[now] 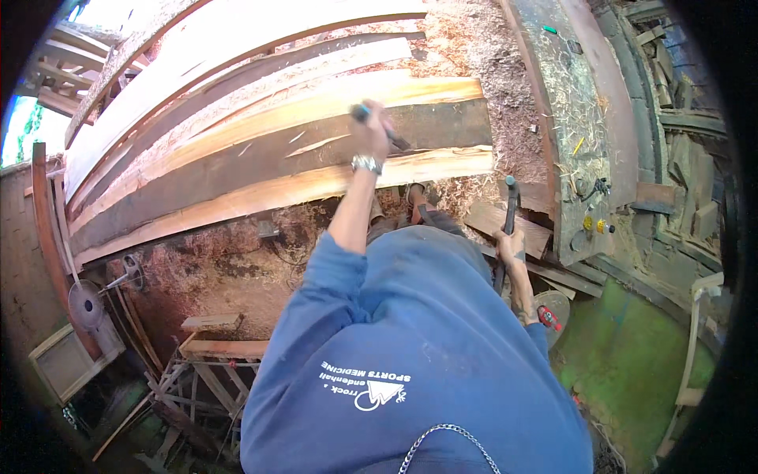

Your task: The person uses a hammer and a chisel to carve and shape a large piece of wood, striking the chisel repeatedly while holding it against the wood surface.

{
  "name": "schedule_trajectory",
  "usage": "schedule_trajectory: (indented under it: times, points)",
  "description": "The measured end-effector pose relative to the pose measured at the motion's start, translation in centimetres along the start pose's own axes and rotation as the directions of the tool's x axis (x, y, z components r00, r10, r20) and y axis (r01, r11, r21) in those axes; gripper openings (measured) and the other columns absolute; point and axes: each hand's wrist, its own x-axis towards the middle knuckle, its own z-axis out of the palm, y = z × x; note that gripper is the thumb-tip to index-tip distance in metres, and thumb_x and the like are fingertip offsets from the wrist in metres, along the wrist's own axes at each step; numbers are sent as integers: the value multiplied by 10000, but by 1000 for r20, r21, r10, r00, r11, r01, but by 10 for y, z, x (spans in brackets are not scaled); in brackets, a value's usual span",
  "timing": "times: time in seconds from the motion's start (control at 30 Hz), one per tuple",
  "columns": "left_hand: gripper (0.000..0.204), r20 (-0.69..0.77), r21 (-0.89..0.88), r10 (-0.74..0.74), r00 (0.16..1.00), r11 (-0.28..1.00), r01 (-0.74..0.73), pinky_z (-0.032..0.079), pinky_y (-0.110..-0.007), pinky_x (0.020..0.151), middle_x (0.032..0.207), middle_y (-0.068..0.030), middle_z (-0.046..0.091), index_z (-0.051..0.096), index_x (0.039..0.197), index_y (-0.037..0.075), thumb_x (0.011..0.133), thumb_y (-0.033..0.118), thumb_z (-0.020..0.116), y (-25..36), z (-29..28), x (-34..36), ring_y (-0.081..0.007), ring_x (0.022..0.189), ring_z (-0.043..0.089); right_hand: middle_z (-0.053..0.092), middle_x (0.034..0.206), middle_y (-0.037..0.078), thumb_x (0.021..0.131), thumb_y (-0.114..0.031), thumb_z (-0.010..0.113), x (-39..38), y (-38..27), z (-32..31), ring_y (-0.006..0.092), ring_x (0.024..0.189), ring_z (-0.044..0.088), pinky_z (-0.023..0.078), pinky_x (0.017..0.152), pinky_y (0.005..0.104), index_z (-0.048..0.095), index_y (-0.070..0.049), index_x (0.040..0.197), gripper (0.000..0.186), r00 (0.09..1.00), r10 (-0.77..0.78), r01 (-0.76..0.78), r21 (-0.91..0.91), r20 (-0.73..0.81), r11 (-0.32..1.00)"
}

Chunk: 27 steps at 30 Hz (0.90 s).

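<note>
My left hand, slightly blurred, is closed on a dark tool with a teal-tipped end, perhaps a chisel, above a dark-centred, pale-edged board. The tool's lower end reaches toward the board, where light slivers lie; whether it touches is unclear. My right hand grips a hammer by its handle beside my body, its head raised near the right end of the board. My feet show just beyond the board's near edge.
Long planks lie across the far side among shavings. A workbench with small tools stands at the right, with scrap timber beyond. A fan stands at the left. A wooden frame sits at the lower left.
</note>
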Motion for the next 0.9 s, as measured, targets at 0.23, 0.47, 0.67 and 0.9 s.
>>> schedule_trajectory:
  times: [0.23,0.47,0.67,0.9]
  points:
    - [127,686,301,318,655,696,-653,452,-298,550,674,-18,625,639,825,115,784,191,732,51,-8,-48,-153,568,573,529,575,27,770,-158,720,-11,58,33,147,431,476,394,429,333,579,-33,847,204,963,-266,261,-94,-46,961]
    - [301,968,250,-58,244,315,-916,423,-376,782,829,-21,535,612,856,131,572,144,709,-14,-45,-149,-212,863,553,560,721,49,745,-208,731,-58,54,52,190,644,543,463,620,348,588,0,957,329,979,-182,189,-70,95,979]
    - [383,741,668,-315,594,249,-701,456,-397,760,864,-69,606,591,1028,118,660,152,688,0,-99,-174,-265,851,606,636,916,109,869,-172,675,-26,76,55,230,852,605,486,792,364,559,49,1230,440,933,-317,296,140,172,945]
    - [367,317,897,-11,948,328,-296,477,-438,791,860,-109,633,558,1029,101,686,159,675,71,-164,-177,-349,849,611,421,522,-41,885,-299,710,50,-14,74,84,370,397,313,341,269,518,-95,867,281,714,-587,580,147,382,801]
